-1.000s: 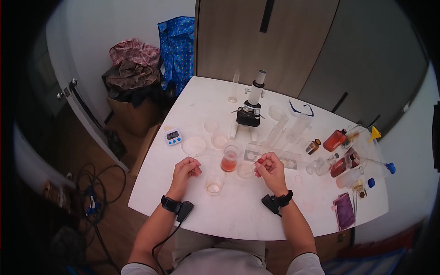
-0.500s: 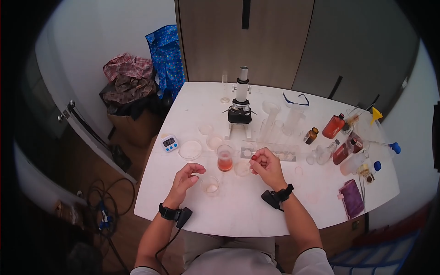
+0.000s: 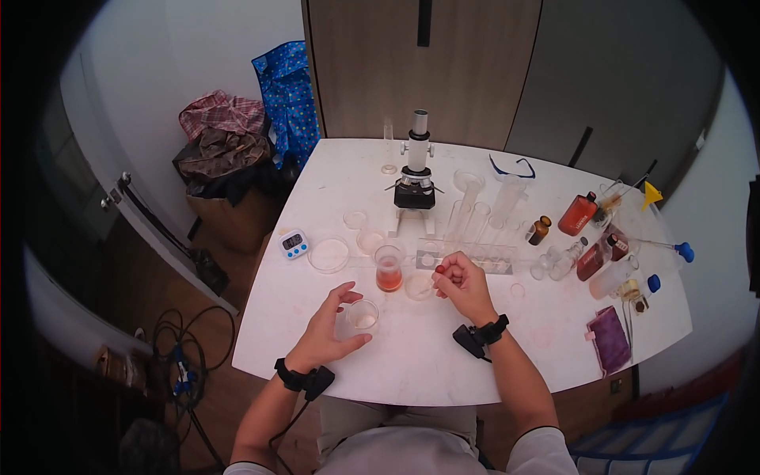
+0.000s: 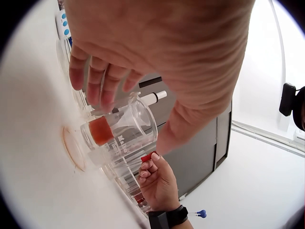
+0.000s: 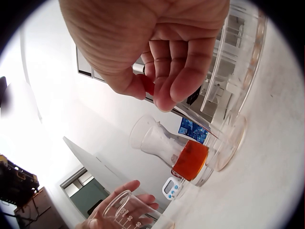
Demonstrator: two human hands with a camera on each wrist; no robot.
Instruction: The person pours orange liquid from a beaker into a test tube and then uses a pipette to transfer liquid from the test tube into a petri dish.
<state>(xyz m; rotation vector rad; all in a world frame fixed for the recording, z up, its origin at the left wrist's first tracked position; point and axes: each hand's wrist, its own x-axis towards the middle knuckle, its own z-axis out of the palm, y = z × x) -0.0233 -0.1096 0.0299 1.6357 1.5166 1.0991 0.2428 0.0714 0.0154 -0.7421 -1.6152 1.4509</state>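
Note:
My right hand (image 3: 465,289) pinches the red bulb of a dropper (image 5: 148,86) between thumb and fingers. Its glass tube slants down over a shallow glass dish (image 5: 237,149). To the left of that dish stands a flared glass vessel (image 3: 389,277) holding orange-red liquid. My left hand (image 3: 323,331) is spread beside a small graduated glass beaker (image 3: 366,317), fingers on its far left and thumb on the near side. In the right wrist view, the beaker overlaps the left palm. The left fingers are parted and loosely bent.
A microscope (image 3: 415,186) stands at the back, with a clear rack (image 3: 499,257) of tubes before it. Brown bottles (image 3: 577,214) and other glassware crowd the right side. A timer (image 3: 293,245) and a glass dish (image 3: 328,255) lie left. Purple pouch (image 3: 609,342) at the right edge.
My left hand has moved down and toward the beaker, its thumb and fingers spreading around it. My right hand keeps pinching the dropper in nearly the same place. The head view has shifted slightly.

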